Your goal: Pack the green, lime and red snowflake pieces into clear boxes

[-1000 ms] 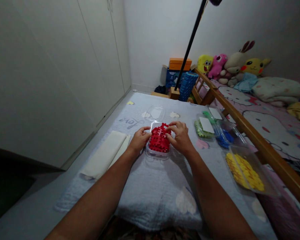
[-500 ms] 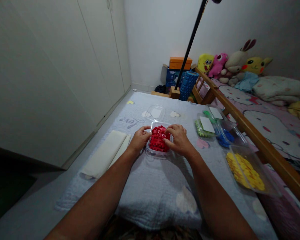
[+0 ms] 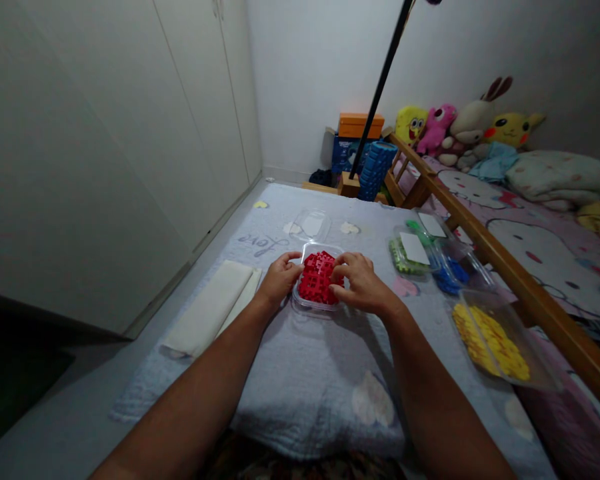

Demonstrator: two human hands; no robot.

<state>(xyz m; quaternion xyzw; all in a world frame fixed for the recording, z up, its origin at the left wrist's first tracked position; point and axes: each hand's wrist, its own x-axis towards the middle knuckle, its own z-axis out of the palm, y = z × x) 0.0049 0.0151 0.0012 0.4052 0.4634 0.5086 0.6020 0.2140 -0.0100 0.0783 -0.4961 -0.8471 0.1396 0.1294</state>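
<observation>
In front of me a clear plastic container (image 3: 310, 305) stands on the cloth, filled with red plastic toy pieces (image 3: 317, 279). My left hand (image 3: 281, 278) holds the container's left rim between thumb and fingers. Over the right side of the container, my right hand (image 3: 356, 283) is curved, with thumb and index finger apart and fingertips at the red pieces. No piece shows between those fingers. Behind the container a clear lid (image 3: 313, 225) with a white label lies flat.
A folded cream cloth (image 3: 210, 307) lies left. To the right are clear boxes of green pieces (image 3: 405, 260), blue pieces (image 3: 450, 275) and yellow pieces (image 3: 495, 340), beside a wooden bed rail (image 3: 510, 280). A black pole (image 3: 380, 93) rises behind.
My right hand has shifted slightly to the right over the red pieces, uncovering more of them. My left hand and the container stay in place.
</observation>
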